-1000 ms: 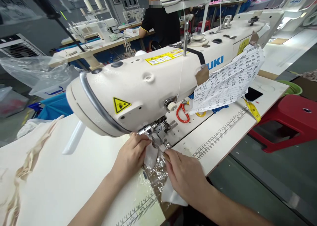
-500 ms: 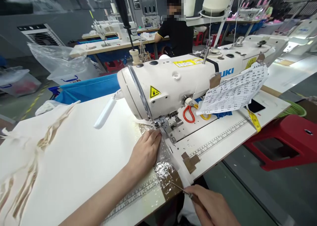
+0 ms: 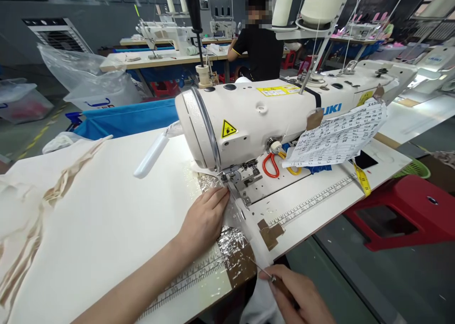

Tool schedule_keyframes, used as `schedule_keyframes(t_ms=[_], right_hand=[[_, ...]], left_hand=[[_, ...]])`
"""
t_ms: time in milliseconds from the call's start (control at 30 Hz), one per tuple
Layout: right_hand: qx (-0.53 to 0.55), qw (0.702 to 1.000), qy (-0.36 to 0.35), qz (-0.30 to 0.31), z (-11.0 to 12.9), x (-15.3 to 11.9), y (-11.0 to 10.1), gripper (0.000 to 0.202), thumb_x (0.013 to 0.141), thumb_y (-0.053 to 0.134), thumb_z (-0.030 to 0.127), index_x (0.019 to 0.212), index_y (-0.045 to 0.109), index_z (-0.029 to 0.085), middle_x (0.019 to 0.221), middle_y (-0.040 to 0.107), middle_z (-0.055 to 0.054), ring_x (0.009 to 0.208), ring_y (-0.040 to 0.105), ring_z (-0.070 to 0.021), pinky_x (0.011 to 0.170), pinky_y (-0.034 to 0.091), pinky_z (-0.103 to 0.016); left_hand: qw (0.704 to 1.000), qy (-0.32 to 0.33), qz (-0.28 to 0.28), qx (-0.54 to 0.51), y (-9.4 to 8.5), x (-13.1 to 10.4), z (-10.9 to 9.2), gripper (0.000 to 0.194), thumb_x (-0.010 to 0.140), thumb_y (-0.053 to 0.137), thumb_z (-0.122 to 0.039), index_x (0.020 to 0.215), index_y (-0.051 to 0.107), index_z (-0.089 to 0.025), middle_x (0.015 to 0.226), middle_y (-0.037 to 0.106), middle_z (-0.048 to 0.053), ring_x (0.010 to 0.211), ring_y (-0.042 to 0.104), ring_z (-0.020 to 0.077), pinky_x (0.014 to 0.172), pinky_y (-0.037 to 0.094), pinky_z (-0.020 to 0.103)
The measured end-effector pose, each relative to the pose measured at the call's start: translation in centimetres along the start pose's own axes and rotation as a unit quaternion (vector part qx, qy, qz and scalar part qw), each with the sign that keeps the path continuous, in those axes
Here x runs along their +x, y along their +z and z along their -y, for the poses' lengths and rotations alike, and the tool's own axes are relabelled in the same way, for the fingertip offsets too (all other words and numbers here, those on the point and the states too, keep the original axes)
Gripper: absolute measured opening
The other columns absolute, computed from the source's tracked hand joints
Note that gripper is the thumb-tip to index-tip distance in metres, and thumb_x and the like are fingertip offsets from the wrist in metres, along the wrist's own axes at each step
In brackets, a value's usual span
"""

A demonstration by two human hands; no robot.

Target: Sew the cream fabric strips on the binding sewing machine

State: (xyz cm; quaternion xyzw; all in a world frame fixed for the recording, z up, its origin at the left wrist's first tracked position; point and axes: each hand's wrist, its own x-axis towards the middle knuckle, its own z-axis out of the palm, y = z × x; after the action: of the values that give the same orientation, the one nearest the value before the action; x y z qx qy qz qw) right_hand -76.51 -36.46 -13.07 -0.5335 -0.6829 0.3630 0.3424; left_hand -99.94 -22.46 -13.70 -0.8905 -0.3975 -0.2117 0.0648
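Observation:
A white sewing machine [image 3: 241, 120] stands over the table in the head view. My left hand [image 3: 206, 215] lies just in front of its needle area, fingers bent and together, fingertips on the edge of a strip of white fabric [image 3: 261, 248]. The fabric runs from the machine toward me, over the table edge, and hangs below. At that edge my right hand [image 3: 300, 291] is closed around an awl-like tool [image 3: 279, 284] with a brown handle and thin metal point. The point crosses the fabric. My right fingertips also touch the fabric; their grip on it is partly hidden.
Red- and yellow-handled scissors [image 3: 272, 165] lie behind the needle area. A handwritten sheet [image 3: 337, 134] hangs on the machine. Cream fabric strips [image 3: 46, 210] lie at left, and a red stool [image 3: 408, 210] stands at right. A person [image 3: 263, 49] sits farther back.
The view has shifted slightly. My left hand stays by the needle area. My right hand still grips the tool near the table edge, and more white fabric shows hanging below.

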Motion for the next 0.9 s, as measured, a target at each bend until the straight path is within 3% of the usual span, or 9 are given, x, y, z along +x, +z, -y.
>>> schedule_keyframes(t_ms=[167,233,300,367,400,500,633,767,900], right_hand=[[0.115,0.989,0.096,-0.017,-0.3,0.9,0.5,0.030,0.100,0.049,0.047,0.097,0.070,0.025,0.073,0.065,-0.001,0.060,0.057,-0.0162,0.057,0.048,-0.023],[0.224,0.962,0.152,-0.027,-0.3,1.1,1.2,0.033,0.095,0.056,0.054,0.094,0.070,0.024,0.073,0.062,-0.001,0.063,0.057,-0.0165,0.058,0.049,-0.023],[0.333,0.918,0.213,-0.035,-0.4,0.9,2.2,0.039,0.089,0.062,0.060,0.099,0.070,0.023,0.079,0.064,-0.003,0.068,0.061,-0.0187,0.061,0.052,-0.026],[0.392,0.882,0.259,-0.025,-0.5,0.5,3.1,0.049,0.084,0.065,0.066,0.105,0.069,0.022,0.085,0.067,-0.006,0.072,0.065,-0.0216,0.064,0.054,-0.030],[0.393,0.879,0.268,-0.013,-0.5,0.3,3.4,0.052,0.083,0.065,0.068,0.107,0.069,0.021,0.086,0.067,-0.006,0.074,0.065,-0.0223,0.066,0.054,-0.031],[0.313,0.915,0.256,0.016,-0.5,-0.1,3.4,0.052,0.085,0.059,0.070,0.104,0.070,0.023,0.082,0.065,-0.003,0.073,0.063,-0.0208,0.067,0.053,-0.029],[0.184,0.962,0.204,-0.005,-0.3,0.8,2.0,0.045,0.095,0.049,0.063,0.106,0.069,0.025,0.083,0.066,-0.003,0.073,0.061,-0.0203,0.062,0.050,-0.026],[0.117,0.980,0.158,0.018,0.0,2.4,1.0,0.038,0.100,0.045,0.053,0.112,0.066,0.024,0.083,0.067,-0.003,0.073,0.061,-0.0197,0.065,0.050,-0.026],[0.091,0.988,0.126,0.008,0.7,3.6,0.7,0.032,0.102,0.044,0.047,0.113,0.064,0.024,0.084,0.069,-0.002,0.073,0.063,-0.0193,0.066,0.049,-0.026]], left_hand=[[0.999,0.000,-0.002,-0.043,-0.3,0.2,0.9,0.046,0.090,0.038,-0.006,0.132,0.057,-0.004,0.134,0.062,0.016,0.130,0.053,0.0280,0.108,0.052,0.050],[0.999,0.003,0.004,-0.053,-0.4,0.1,1.2,0.047,0.090,0.037,-0.005,0.133,0.056,-0.005,0.135,0.062,0.015,0.131,0.053,0.0270,0.109,0.052,0.049],[0.998,0.008,0.007,-0.060,-0.4,0.0,1.5,0.048,0.092,0.036,-0.005,0.136,0.054,-0.007,0.137,0.060,0.015,0.132,0.052,0.0265,0.108,0.052,0.050],[0.998,0.018,0.008,-0.059,-0.3,-0.1,1.6,0.048,0.093,0.035,-0.006,0.139,0.052,-0.009,0.139,0.059,0.015,0.133,0.052,0.0271,0.107,0.053,0.050],[0.998,0.022,0.007,-0.054,-0.3,-0.1,1.6,0.048,0.093,0.036,-0.005,0.139,0.052,-0.009,0.139,0.058,0.016,0.133,0.052,0.0279,0.107,0.053,0.051],[0.999,0.022,-0.001,-0.040,-0.3,0.1,1.3,0.046,0.093,0.036,-0.004,0.135,0.055,-0.009,0.136,0.058,0.018,0.131,0.052,0.0312,0.104,0.054,0.053],[1.000,0.011,-0.011,-0.014,-0.5,1.0,1.0,0.041,0.093,0.036,-0.003,0.126,0.060,-0.010,0.124,0.059,0.018,0.117,0.056,0.0315,0.095,0.058,0.052],[0.999,0.018,-0.032,0.006,-0.7,1.7,1.1,0.033,0.092,0.038,-0.003,0.115,0.062,-0.008,0.110,0.058,0.016,0.100,0.055,0.0290,0.082,0.061,0.046],[0.997,0.032,-0.047,-0.060,-0.8,1.6,1.6,0.037,0.092,0.037,0.001,0.120,0.058,-0.012,0.104,0.059,0.012,0.096,0.055,0.0248,0.079,0.059,0.040]])
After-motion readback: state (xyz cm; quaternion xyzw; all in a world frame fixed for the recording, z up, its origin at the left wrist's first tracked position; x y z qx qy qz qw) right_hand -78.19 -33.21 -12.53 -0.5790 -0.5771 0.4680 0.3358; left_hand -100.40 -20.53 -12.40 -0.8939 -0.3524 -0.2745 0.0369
